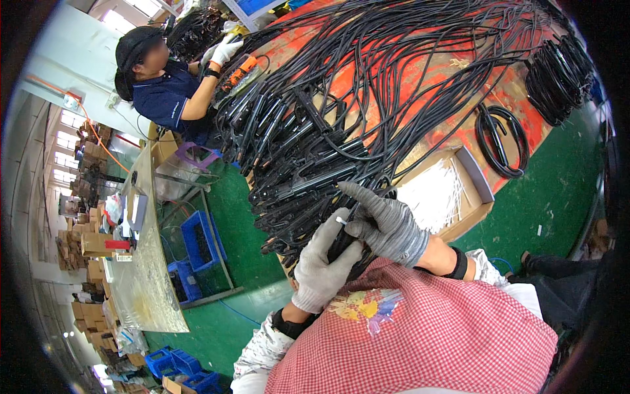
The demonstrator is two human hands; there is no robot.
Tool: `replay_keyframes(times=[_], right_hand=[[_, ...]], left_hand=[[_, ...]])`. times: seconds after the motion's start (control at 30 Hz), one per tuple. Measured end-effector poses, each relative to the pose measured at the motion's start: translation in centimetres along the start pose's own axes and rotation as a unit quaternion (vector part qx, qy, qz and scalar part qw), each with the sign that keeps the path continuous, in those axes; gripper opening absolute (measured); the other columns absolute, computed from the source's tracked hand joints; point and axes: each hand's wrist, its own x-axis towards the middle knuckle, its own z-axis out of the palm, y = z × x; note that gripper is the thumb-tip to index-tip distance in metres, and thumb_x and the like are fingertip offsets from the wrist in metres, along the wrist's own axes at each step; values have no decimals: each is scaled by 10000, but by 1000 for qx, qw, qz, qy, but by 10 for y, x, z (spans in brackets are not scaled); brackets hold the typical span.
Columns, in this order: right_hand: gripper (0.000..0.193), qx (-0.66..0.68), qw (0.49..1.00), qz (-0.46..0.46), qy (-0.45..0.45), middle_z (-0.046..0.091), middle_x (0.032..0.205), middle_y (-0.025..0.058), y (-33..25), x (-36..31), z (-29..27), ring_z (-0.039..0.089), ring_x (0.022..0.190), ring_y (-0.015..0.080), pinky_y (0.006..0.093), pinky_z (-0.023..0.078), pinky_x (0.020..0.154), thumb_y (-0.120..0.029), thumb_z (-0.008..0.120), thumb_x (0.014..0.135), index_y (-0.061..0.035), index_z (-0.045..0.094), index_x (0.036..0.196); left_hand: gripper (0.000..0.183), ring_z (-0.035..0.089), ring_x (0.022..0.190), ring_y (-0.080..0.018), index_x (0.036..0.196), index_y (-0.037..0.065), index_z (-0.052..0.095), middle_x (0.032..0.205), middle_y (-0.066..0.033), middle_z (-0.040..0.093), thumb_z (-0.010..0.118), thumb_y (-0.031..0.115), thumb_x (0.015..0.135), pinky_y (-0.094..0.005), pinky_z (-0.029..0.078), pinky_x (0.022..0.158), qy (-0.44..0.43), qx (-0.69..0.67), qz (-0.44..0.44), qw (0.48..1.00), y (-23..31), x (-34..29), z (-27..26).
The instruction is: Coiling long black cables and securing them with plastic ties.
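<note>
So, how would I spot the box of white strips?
Find the red table strewn with black cables. At its near edge, right of the grey-gloved right hand, sits a shallow open cardboard box, its white strips setting it apart from the black cables.

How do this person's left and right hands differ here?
Colour: the left hand wears an off-white glove, the right hand a darker grey one.
Pose: the left hand curls around a black item, while the right hand's index finger extends toward the upper left.
Position: the left hand sits lower in the picture than the right hand.
Shared: both are gloved, with a black band at the wrist.
</note>
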Motion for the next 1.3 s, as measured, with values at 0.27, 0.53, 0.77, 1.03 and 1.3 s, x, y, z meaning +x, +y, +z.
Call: replay_keyframes(times=[0.27,0.53,0.77,1.03,1.3], right_hand=[[336,143,986,-57,69,627,871,41,9,-4,20,607,796,131,261,489,717,-138,608,843,-48,520,1154],[224,92,990,-71,83,623,857,72,10,0,23,609,790,211,301,489,709,-167,650,799,-46,613,984],[154,27,981,-186,53,602,851,84,15,0,17,586,818,251,325,485,712,-75,680,695,-20,634,831],[118,146,983,109,22,593,767,54,16,-22,3,575,712,119,264,470,628,-124,561,866,-9,570,892],[185,357,915,78,-171,556,707,15,27,-15,21,542,650,116,271,467,595,-195,518,908,-22,554,966]], left_hand=[[469,574,955,-123,1226,-42,475,1083,-94,591,598,-19,774,-242,465,837,-38,64,8,997,5,-3,-3],[436,600,869,-130,1195,-48,500,988,-80,620,583,-10,769,-231,488,737,-58,-16,-95,994,7,-2,-7],[491,583,770,-89,1254,-59,449,1015,-61,595,555,-86,775,-217,497,658,11,-161,-111,981,5,2,-3],[548,571,683,-88,1271,-66,387,839,-73,593,593,33,773,-218,471,615,-131,-126,-179,967,19,28,-23],[347,572,867,-170,1184,-30,508,1024,-120,587,466,81,857,-281,460,779,-39,-155,-106,981,32,8,-39]])
